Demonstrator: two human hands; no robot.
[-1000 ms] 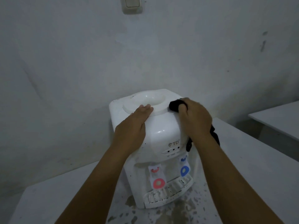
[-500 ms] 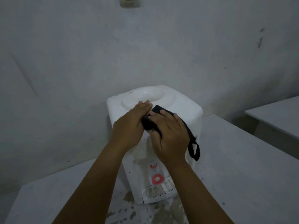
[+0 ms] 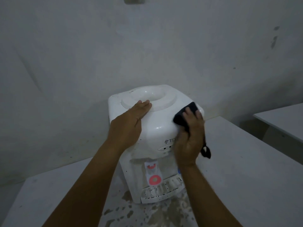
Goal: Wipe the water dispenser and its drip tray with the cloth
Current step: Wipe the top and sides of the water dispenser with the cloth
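A white tabletop water dispenser (image 3: 157, 122) stands on a grey table (image 3: 246, 161) against the wall. Its slotted drip tray (image 3: 161, 192) sticks out at the bottom front, below a red tap (image 3: 153, 178). My left hand (image 3: 129, 126) lies flat on the top left of the dispenser, fingers at the rim of the round bottle seat. My right hand (image 3: 191, 136) presses a black cloth (image 3: 184, 115) against the dispenser's upper right corner. A loop of the cloth hangs down beside my wrist.
Wet patches and stains (image 3: 147, 210) spread over the table in front of the dispenser. A second grey table (image 3: 282, 117) stands at the right. A wall switch (image 3: 133, 0) sits at the top edge. The wall is close behind the dispenser.
My right hand has swept the cloth from the front middle of the dispenser top, next to my left hand, over to the right corner. My left hand has stayed put.
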